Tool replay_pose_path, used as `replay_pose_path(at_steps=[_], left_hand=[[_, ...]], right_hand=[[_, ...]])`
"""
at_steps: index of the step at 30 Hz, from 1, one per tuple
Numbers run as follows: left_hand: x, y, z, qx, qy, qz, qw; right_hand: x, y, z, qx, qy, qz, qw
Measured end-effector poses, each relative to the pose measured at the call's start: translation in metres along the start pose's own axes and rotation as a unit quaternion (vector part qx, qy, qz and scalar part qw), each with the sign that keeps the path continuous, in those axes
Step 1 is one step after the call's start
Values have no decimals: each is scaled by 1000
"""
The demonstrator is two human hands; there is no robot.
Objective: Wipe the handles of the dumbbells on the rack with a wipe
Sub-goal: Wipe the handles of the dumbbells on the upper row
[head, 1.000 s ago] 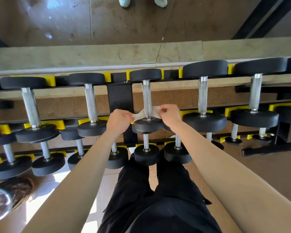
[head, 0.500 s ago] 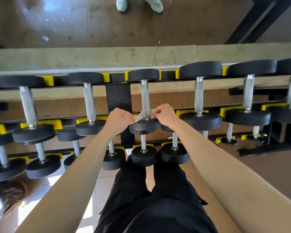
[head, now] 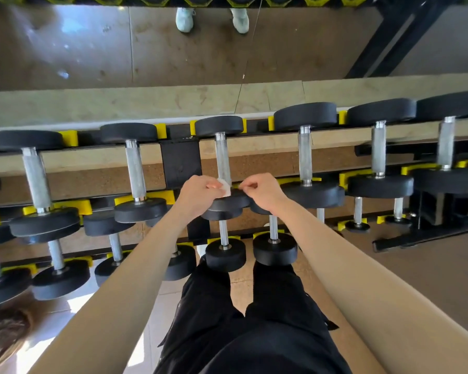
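The dumbbell rack [head: 180,160] holds black dumbbells with knurled steel handles on yellow cradles. The middle top-row dumbbell handle [head: 221,157] stands straight ahead of me. My left hand [head: 197,194] pinches a small white wipe [head: 224,188] against the base of that handle, just above its near weight head [head: 227,206]. My right hand [head: 260,191] is on the other side of the handle, thumb and fingers pinched together. No wipe shows between its fingertips.
More dumbbells fill the top row on both sides, such as the right neighbour's handle [head: 305,155] and the left neighbour's handle [head: 135,171]. Smaller dumbbells [head: 225,253] sit on the lower tier by my legs. A mirror behind reflects shoes [head: 184,20].
The wipe was stretched between both hands around the handle. It is now bunched at my left hand, and the two hands have come closer together at the handle's base.
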State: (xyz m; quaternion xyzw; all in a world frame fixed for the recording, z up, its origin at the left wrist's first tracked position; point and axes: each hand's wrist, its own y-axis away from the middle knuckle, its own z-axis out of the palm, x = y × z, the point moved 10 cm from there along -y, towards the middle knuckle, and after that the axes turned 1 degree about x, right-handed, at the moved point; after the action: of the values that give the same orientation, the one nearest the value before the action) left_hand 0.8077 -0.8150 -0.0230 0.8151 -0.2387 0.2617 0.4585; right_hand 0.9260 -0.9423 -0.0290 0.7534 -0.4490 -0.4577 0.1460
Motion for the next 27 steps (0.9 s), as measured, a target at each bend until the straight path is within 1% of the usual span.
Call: replay_pose_path(at_steps=[1,2,3,5,6,8,9,10,11,12,13,15,16,18,19,21,23,25,27], left_hand=[[8,6,2,3,36,8,999],[17,11,5,8,78,15,997],[26,15,8,11,120,22,992],[47,25,19,8,197,30,980],[56,30,25,9,236,27,971],[72,38,41,11,317,15,948],[80,41,52,4,350,12,937],[90,44,63,-10,379,12,925],[100,47,74,-27,402,15,915],[111,49,84,-44,414,22,909],[122,51,93,-52,408,34,911],[132,49,107,-35,356,48,933],[130,44,112,-8,313,42,949],[117,34,123,47,211,4,976],[112,29,130,57,160,-14,985],[108,25,151,48,66,-33,996],[111,26,164,69,0,-43,997],[115,30,165,117,-28,-47,992],[114,32,165,145,-26,-56,987]], right_hand=[[-1,3,-1,8,-47,-1,999],[2,6,-1,6,-125,15,992],[6,12,1,-9,-220,35,975],[9,29,5,-76,-392,64,914],[9,38,4,-109,-453,72,882],[14,56,-9,-148,-529,76,832],[19,64,-19,-154,-551,71,817],[25,70,-32,-147,-563,62,811],[34,73,-45,-130,-563,52,814],[45,75,-60,-104,-552,45,826],[56,76,-76,-71,-534,42,842],[81,69,-115,12,-486,47,872],[95,62,-137,63,-450,54,889],[121,38,-181,160,-354,66,919],[129,25,-196,186,-314,66,929],[133,-3,-211,201,-260,65,942],[126,-26,-213,208,-206,49,955],[109,-37,-198,186,-169,13,968],[95,-36,-175,157,-117,-43,980]])
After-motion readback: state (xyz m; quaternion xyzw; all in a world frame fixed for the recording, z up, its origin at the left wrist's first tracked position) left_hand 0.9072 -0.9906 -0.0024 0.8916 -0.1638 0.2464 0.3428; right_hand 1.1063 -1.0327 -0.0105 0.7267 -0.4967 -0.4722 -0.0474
